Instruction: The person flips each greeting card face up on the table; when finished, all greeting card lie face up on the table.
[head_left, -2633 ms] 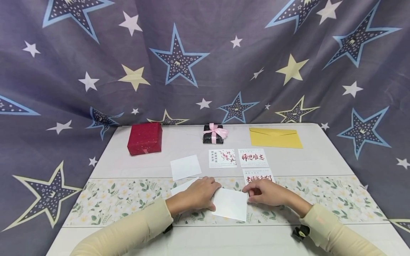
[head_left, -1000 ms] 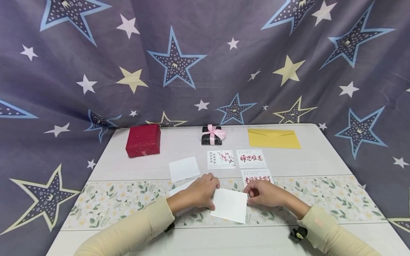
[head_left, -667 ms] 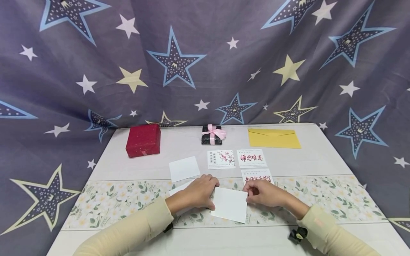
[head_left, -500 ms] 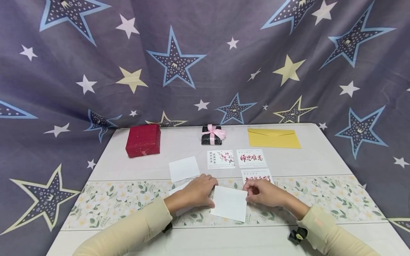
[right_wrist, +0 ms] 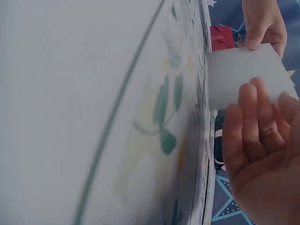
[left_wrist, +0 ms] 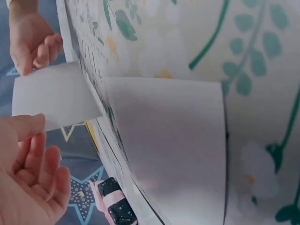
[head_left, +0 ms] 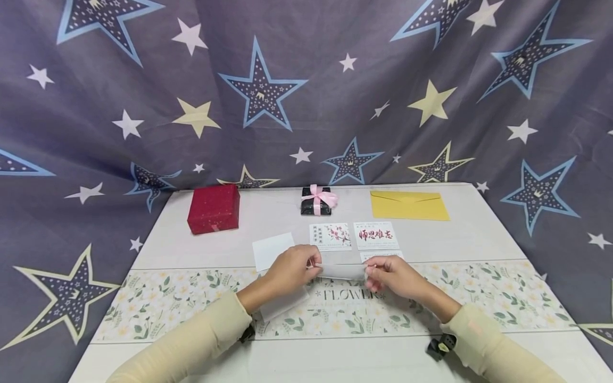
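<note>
A blank white card (head_left: 342, 272) is raised off the table and tilted up on edge, stretched between both hands. My left hand (head_left: 292, 268) pinches its left edge between thumb and fingers; my right hand (head_left: 392, 274) pinches the opposite edge. In the left wrist view the raised card (left_wrist: 56, 93) shows its plain face. Another white card (left_wrist: 173, 150) lies flat under my left forearm, partly covered in the head view. Beyond the left hand is one more blank card (head_left: 270, 250). Printed cards lie ahead: a blossom card (head_left: 330, 236), a red-lettered card (head_left: 375, 235) and a third, mostly hidden.
Along the back of the table stand a red box (head_left: 214, 208) and a small black box (head_left: 316, 202) with a pink ribbon bow. A yellow envelope (head_left: 410, 206) lies at the back right. A star-patterned curtain (head_left: 306, 106) hangs behind the table.
The white card lay flat between the hands; now both hands have lifted it and moved it away from me, tipping it up. The "FLOWER" print beneath has come into view.
</note>
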{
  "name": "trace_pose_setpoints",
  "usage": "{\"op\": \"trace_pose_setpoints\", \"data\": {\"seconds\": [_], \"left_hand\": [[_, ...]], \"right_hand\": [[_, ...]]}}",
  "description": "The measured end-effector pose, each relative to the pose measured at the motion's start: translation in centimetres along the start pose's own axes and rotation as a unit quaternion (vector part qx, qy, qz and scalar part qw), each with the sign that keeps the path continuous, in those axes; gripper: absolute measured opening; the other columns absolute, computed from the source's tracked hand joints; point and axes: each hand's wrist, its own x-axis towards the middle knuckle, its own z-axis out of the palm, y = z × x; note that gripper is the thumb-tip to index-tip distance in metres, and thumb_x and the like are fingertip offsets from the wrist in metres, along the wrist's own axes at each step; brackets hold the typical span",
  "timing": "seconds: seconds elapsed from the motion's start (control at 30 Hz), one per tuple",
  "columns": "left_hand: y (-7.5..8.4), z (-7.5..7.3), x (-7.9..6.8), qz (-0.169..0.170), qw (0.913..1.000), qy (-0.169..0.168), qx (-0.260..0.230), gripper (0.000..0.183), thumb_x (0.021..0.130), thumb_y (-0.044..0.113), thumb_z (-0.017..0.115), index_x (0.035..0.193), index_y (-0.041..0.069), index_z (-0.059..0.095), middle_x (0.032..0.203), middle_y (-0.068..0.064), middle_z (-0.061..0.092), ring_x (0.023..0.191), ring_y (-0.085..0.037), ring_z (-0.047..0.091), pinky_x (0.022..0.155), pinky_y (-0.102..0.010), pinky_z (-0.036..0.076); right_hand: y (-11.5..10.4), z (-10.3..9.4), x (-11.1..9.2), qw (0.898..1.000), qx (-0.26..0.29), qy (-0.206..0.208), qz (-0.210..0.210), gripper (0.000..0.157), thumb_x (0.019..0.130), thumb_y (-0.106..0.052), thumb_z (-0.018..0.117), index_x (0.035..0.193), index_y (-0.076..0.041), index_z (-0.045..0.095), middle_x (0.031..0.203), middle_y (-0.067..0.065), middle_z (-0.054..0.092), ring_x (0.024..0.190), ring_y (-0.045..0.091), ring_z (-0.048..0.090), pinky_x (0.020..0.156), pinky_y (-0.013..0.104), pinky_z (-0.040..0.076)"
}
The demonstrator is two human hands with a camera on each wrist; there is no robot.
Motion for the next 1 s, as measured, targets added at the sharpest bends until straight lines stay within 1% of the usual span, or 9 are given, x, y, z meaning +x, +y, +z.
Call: {"op": "trace_pose_setpoints", "data": {"seconds": [0.17, 0.23, 0.3, 0.43, 0.5, 0.63, 0.77, 0.87, 1.0], "left_hand": [[-0.1, -0.1, 0.0, 0.020, 0.9990, 0.037, 0.014, 0.020, 0.085, 0.016, 0.080, 0.081, 0.023, 0.062, 0.088, 0.008, 0.063, 0.086, -0.011, 0.058, 0.079, -0.028, 0.052], [-0.2, 0.0, -0.1, 0.025, 0.9984, 0.047, 0.020, 0.020, 0.082, 0.013, 0.081, 0.081, 0.023, 0.063, 0.087, 0.008, 0.061, 0.086, -0.011, 0.056, 0.077, -0.027, 0.051], [-0.3, 0.0, -0.2, 0.023, 0.9982, 0.049, 0.026, 0.020, 0.080, 0.011, 0.080, 0.083, 0.023, 0.064, 0.086, 0.008, 0.061, 0.084, -0.009, 0.055, 0.075, -0.025, 0.050], [-0.5, -0.1, -0.3, 0.005, 0.9990, 0.037, 0.026, 0.020, 0.081, 0.011, 0.079, 0.094, 0.023, 0.070, 0.088, 0.009, 0.066, 0.081, -0.007, 0.057, 0.071, -0.023, 0.049], [-0.6, -0.2, -0.2, 0.003, 0.9993, 0.028, 0.023, 0.022, 0.082, 0.012, 0.080, 0.100, 0.021, 0.072, 0.092, 0.008, 0.070, 0.082, -0.008, 0.061, 0.073, -0.024, 0.051], [-0.8, -0.3, -0.1, 0.006, 0.9998, 0.004, 0.017, 0.029, 0.084, 0.008, 0.078, 0.111, 0.017, 0.073, 0.100, 0.004, 0.073, 0.091, -0.012, 0.065, 0.082, -0.029, 0.054], [-1.1, -0.3, -0.1, -0.004, 0.9997, -0.020, 0.011, 0.032, 0.089, 0.005, 0.069, 0.120, 0.013, 0.072, 0.104, 0.002, 0.073, 0.096, -0.014, 0.065, 0.089, -0.033, 0.055], [-1.1, -0.2, -0.2, -0.015, 0.9992, -0.035, 0.008, 0.033, 0.094, 0.011, 0.065, 0.126, 0.012, 0.070, 0.101, 0.003, 0.073, 0.093, -0.013, 0.062, 0.087, -0.033, 0.053], [-1.1, 0.0, -0.1, -0.020, 0.9976, -0.061, 0.027, 0.041, 0.096, 0.023, 0.067, 0.135, 0.011, 0.066, 0.090, 0.009, 0.071, 0.083, -0.009, 0.057, 0.077, -0.027, 0.049]], "right_hand": [[-0.3, 0.1, 0.2, 0.999, 0.053, 0.004, 0.000, 0.039, 0.109, -0.022, 0.048, 0.121, 0.013, 0.062, 0.103, 0.031, 0.071, 0.082, 0.017, 0.073, 0.078, 0.034, 0.062], [-0.4, 0.3, 0.4, 0.998, 0.066, 0.007, 0.005, 0.043, 0.109, -0.025, 0.047, 0.120, 0.012, 0.063, 0.104, 0.031, 0.069, 0.083, 0.017, 0.072, 0.081, 0.035, 0.062], [-0.5, 0.5, 0.6, 0.998, 0.066, 0.010, 0.009, 0.040, 0.108, -0.026, 0.051, 0.118, 0.010, 0.064, 0.100, 0.029, 0.069, 0.082, 0.018, 0.070, 0.080, 0.037, 0.062], [-0.5, 0.8, 1.2, 0.999, 0.025, 0.021, -0.002, 0.027, 0.100, -0.019, 0.065, 0.115, 0.003, 0.067, 0.094, 0.019, 0.070, 0.078, 0.024, 0.069, 0.073, 0.036, 0.062], [-0.6, 0.8, 1.4, 1.000, -0.003, 0.030, -0.007, 0.026, 0.096, -0.015, 0.068, 0.116, 0.000, 0.067, 0.092, 0.012, 0.070, 0.075, 0.023, 0.068, 0.067, 0.032, 0.060], [-0.7, 0.7, 2.0, 0.997, -0.062, 0.042, -0.022, 0.036, 0.093, -0.012, 0.072, 0.127, -0.005, 0.065, 0.089, 0.004, 0.070, 0.070, 0.015, 0.063, 0.061, 0.023, 0.054], [-0.8, 0.7, 2.4, 0.991, -0.118, 0.044, -0.036, 0.048, 0.091, -0.010, 0.073, 0.137, -0.006, 0.061, 0.087, 0.000, 0.069, 0.069, 0.008, 0.058, 0.062, 0.020, 0.050], [-0.7, 0.7, 2.6, 0.987, -0.151, 0.037, -0.037, 0.054, 0.090, -0.011, 0.075, 0.141, -0.006, 0.058, 0.086, -0.003, 0.068, 0.069, 0.006, 0.056, 0.063, 0.020, 0.049], [-0.8, 0.7, 2.8, 0.983, -0.181, 0.020, -0.035, 0.056, 0.089, -0.013, 0.076, 0.142, -0.005, 0.057, 0.084, -0.006, 0.066, 0.068, 0.005, 0.055, 0.062, 0.020, 0.049]]}}
